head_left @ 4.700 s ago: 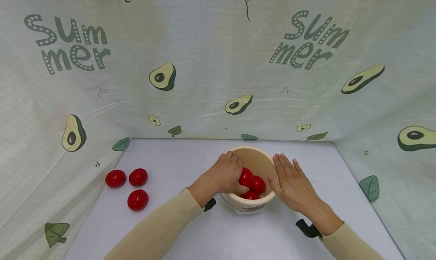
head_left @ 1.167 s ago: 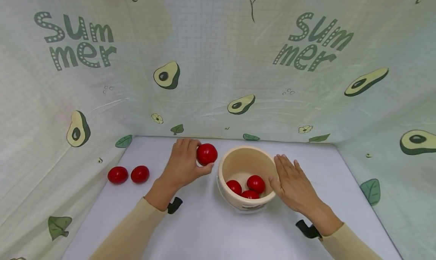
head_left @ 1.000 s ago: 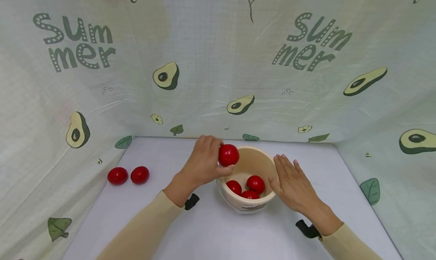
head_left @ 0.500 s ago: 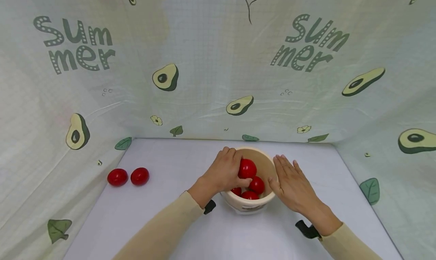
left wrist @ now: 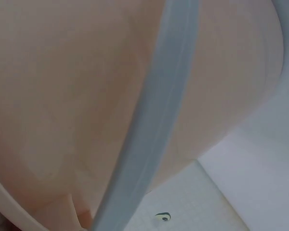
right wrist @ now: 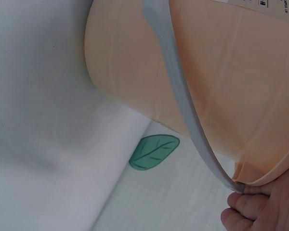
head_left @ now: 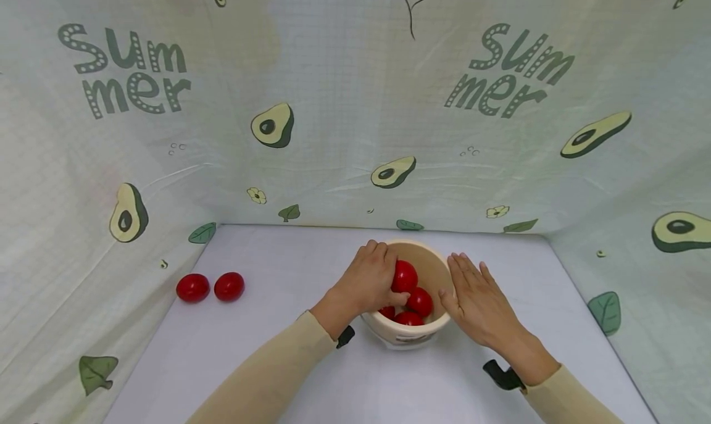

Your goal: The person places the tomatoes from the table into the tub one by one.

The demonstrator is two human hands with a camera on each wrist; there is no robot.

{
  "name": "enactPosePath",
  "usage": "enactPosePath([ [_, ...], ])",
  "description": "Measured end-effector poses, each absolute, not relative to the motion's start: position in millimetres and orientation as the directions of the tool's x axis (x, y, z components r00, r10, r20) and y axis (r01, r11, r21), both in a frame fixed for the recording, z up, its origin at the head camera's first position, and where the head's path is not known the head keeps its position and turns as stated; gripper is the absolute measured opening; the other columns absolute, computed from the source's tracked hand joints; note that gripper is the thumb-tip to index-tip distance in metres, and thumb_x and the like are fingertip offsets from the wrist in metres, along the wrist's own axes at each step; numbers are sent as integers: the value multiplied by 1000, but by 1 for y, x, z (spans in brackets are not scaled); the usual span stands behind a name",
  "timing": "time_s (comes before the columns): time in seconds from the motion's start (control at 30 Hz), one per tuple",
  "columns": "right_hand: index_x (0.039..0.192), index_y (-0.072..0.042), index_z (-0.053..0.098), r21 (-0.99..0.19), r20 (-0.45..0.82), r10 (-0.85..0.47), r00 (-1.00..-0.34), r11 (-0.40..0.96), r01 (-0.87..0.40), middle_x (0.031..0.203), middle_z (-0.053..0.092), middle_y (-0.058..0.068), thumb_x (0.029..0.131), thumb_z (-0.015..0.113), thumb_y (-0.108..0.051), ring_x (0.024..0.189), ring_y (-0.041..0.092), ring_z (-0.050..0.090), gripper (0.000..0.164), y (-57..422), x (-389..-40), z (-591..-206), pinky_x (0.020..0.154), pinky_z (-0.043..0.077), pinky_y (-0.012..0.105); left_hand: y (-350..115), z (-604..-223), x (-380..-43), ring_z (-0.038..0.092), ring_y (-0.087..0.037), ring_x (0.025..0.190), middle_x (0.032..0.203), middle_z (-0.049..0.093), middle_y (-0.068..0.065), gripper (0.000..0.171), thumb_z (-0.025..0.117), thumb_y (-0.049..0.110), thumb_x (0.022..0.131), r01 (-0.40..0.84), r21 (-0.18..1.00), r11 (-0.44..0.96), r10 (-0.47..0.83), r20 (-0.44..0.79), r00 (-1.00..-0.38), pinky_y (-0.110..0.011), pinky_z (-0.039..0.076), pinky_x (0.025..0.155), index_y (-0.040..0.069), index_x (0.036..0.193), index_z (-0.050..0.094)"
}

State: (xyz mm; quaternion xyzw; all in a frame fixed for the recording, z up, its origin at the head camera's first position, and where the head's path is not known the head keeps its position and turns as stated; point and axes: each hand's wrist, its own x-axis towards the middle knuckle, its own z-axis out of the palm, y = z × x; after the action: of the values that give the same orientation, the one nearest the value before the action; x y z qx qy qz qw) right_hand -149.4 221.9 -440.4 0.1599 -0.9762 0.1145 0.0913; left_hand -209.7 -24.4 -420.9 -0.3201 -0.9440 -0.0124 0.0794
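Observation:
In the head view my left hand (head_left: 369,279) reaches over the left rim of a cream bucket (head_left: 400,336). Its fingers and thumb hold a glossy red tomato (head_left: 405,276) inside the opening. Below lie more red tomatoes, one (head_left: 420,302) to the right, one (head_left: 408,318) near the front wall, and one (head_left: 387,312) partly behind my left thumb. My right hand (head_left: 478,297) rests its straight fingers along the bucket's right rim. Both wrist views show the bucket's outer wall (right wrist: 221,86) and its grey handle (right wrist: 183,96); the left hand's grip is hidden there.
Two red tomatoes (head_left: 192,288) (head_left: 229,287) lie side by side at the left of the white table (head_left: 278,257). A patterned cloth (head_left: 328,103) hangs behind and along both sides. Black straps (head_left: 502,374) sit at the wrists.
An earlier tomato was let go in the bucket. My left hand took another from the table's left and carried it right, down into the bucket. My right hand stays at the rim.

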Motion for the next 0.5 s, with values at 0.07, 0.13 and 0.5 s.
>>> enactPosePath([
  [0.07, 157, 10, 37, -194, 216, -292, -932, 922, -334, 164, 39, 28, 109, 45, -39, 156, 45, 31, 69, 222, -150, -441, 126, 21, 65, -25, -421, -210, 49, -19, 108, 115, 61, -4, 73, 70, 65, 88, 607, -31, 794, 603, 157, -782, -32, 48, 92, 7, 132, 58],
  [0.13, 157, 10, 37, -194, 219, -293, -931, 922, -336, 164, 39, 28, 109, 46, -38, 156, 45, 32, 69, 221, -150, -441, 126, 22, 65, -26, -421, -210, 49, -20, 107, 114, 61, -4, 71, 69, 63, 89, 607, -41, 794, 605, 161, -780, -32, 48, 92, 7, 131, 59],
  [0.5, 157, 10, 38, -185, 236, -297, -925, 921, -342, 163, 41, 28, 108, 49, -35, 155, 44, 33, 67, 221, -149, -439, 125, 23, 65, -28, -421, -208, 50, -20, 109, 117, 63, -4, 56, 62, 53, 95, 596, -61, 801, 596, 173, -784, -32, 47, 95, 9, 129, 60],
])
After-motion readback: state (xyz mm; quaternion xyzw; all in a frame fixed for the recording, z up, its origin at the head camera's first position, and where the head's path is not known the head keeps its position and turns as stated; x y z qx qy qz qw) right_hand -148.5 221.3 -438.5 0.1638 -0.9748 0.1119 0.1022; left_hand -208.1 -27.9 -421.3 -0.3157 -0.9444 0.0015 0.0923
